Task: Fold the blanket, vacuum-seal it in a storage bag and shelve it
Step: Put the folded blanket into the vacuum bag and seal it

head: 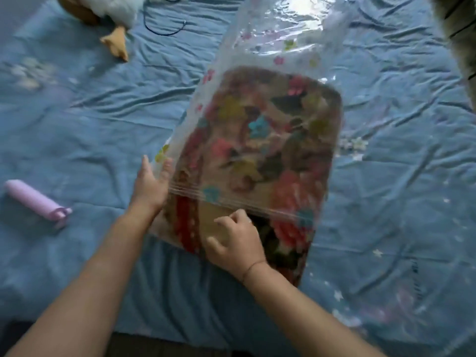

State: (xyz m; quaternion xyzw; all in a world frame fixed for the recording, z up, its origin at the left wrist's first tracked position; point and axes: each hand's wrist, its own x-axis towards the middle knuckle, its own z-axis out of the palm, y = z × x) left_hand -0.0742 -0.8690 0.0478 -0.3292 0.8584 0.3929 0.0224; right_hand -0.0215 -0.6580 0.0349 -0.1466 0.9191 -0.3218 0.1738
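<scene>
Blue, heavily creased bedding covers the bed point(77, 124), and on it lies a clear storage bag point(283, 27) printed with small flowers, running from the near edge of the bed away towards the far side. Inside the bag sits the folded blanket point(270, 140), a floral pattern of reds, browns and greens. It fills the bag's near and middle part, while the far end lies flat and shiny. A ribbed zip strip point(195, 193) crosses the bag close to its near end, and the blanket reaches past it towards the person.

Both hands are at that near end. The left hand point(150, 184) lies against the bag's left edge beside the zip strip, its fingers straight and its thumb spread away from them. The right hand point(237, 240) rests on the blanket just on the near side of the strip, knuckles up and fingers curled; whether it grips anything cannot be told through the blur.

Well to the left of the bag lies a pale purple cylinder point(33, 199). Beyond the bag's far left are a plush toy point(113, 9) and a dark cord point(164, 29).
</scene>
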